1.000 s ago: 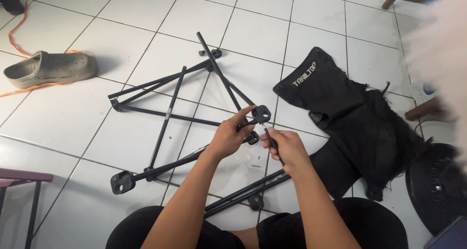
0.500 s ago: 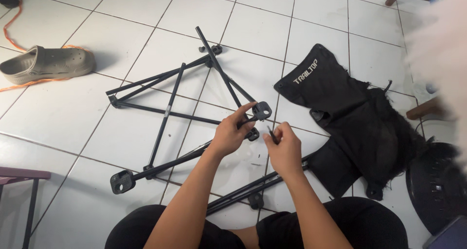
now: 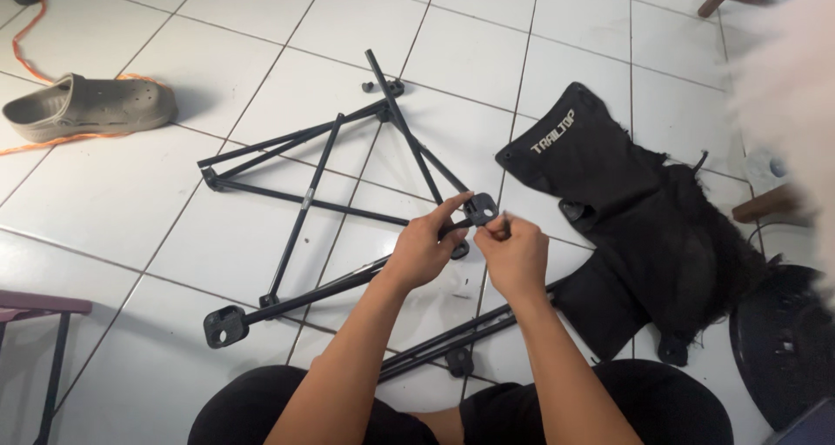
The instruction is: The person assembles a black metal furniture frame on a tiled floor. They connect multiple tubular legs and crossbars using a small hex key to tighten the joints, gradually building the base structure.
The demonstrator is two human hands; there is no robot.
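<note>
**Item: black folding frame, held at one hub, on white tiled floor**

1. Your left hand [image 3: 424, 252]: fingers closed together on the black plastic connector hub [image 3: 480, 208], thumb beneath, forefinger stretched along its top edge. The hub sits at 1 o'clock from that hand, lifted just off the floor.

2. Your right hand [image 3: 515, 255]: fingers pinched shut at 11 o'clock of the hand, just beside the hub. What they pinch is too small to make out; you cannot tell whether the fingertips touch the hub itself.

3. Black metal frame [image 3: 304, 203]: thin poles joined in a rough triangle, spreading from the hub toward 10 and 11 o'clock across the tiles. One thicker pole runs down to 8 o'clock and ends in a round foot socket [image 3: 224, 327]. Two more poles lie together at 6 o'clock, passing under your right forearm.

4. Black fabric seat [image 3: 639, 227]: crumpled on the floor at 3 o'clock of your hands, near the frame, its lower corner meeting the poles at 5 o'clock.

5. Grey clog [image 3: 87, 106]: at 10 o'clock, well apart from the frame, lying on its sole.

6. Orange cord [image 3: 30, 26]: looping beside and beneath the clog, far upper left.

7. Dark round object [image 3: 783, 341]: at 4 o'clock, beside the fabric; kind not clear.

8. Your knees, in black, at 6 o'clock.
</note>
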